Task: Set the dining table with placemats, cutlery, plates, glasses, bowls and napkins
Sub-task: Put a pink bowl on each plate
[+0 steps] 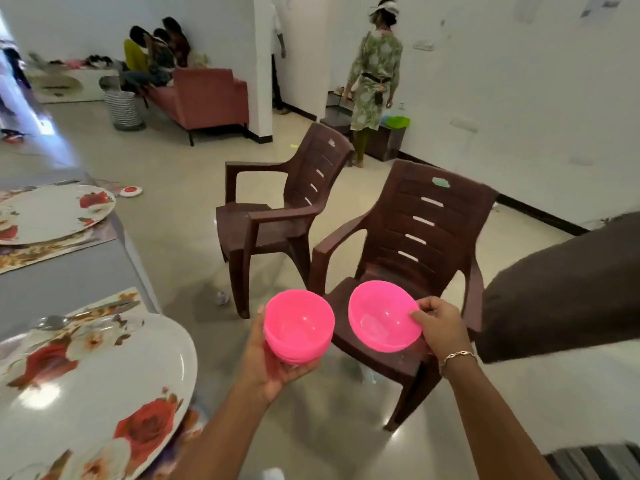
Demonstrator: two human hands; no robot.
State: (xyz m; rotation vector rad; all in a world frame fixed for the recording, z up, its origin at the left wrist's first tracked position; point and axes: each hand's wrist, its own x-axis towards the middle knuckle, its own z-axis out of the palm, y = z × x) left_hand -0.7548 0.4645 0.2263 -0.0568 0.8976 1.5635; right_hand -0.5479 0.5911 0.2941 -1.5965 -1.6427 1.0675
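- Cradling a short stack of bright pink round plastic bowls (pixel 299 327) from beneath, your left hand (pixel 273 362) is curling its fingers and thumb up round the lowest bowl's wall.
- Your right hand (pixel 440 327) is pinching a single pink plastic bowl (pixel 381 317) by its right-hand rim between thumb and fingertips. The bowl is tilting its mouth toward you, above the seat of the nearer brown plastic armchair (pixel 433 230).
- Both loads are hanging in the air, well apart from the grey dining table (pixel 69 285) at your left. A large white plate printed with red flowers (pixel 86 393) is lying there on a floral placemat (pixel 114 299), with a metal spoon (pixel 55 322) at its far edge.
- These bowls are probably going to feel light, thin-walled, stiff and smooth, and unlikely to break if dropped.
- A rim pinch is likely enough for one bowl. The stack is better supported under its base, since nested bowls may be sticking together or sliding apart.
- No bowl is showing on the table, so that step is looking not yet begun.
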